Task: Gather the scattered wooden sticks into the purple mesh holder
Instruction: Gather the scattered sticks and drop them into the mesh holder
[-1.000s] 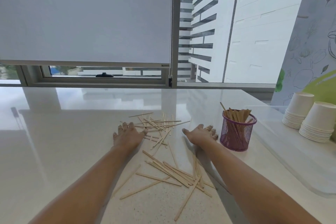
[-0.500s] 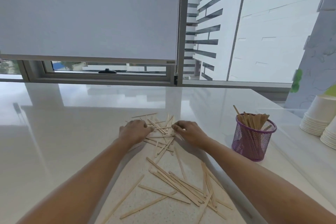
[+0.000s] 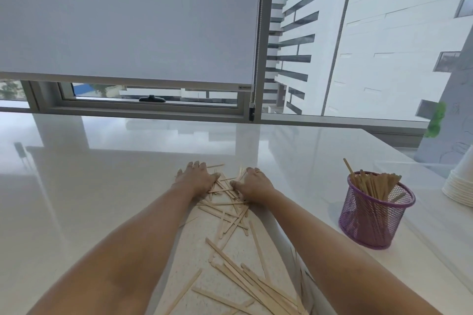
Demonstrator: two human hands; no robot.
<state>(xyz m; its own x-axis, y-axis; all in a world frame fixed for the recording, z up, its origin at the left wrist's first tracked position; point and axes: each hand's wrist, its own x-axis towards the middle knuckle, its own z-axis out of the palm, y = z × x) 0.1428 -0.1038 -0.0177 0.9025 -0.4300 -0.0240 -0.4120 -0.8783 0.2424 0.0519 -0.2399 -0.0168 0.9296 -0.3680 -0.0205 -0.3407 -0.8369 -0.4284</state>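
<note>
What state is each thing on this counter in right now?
Sticks, scattered loose on the counter between the arms.
Left hand, flat on the far ones.
Right hand, on the same pile, fingers bent; grip unclear.
Holder, upright, part-filled.
Cups, stacked, rims down.
Blind, pulled most of the way down.

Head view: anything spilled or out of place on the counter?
Yes. Loose wooden sticks lie criss-crossed over the counter between the forearms, outside the purple mesh holder, which stands upright at right, part-filled. Left hand and right hand rest on the far cluster.
</note>
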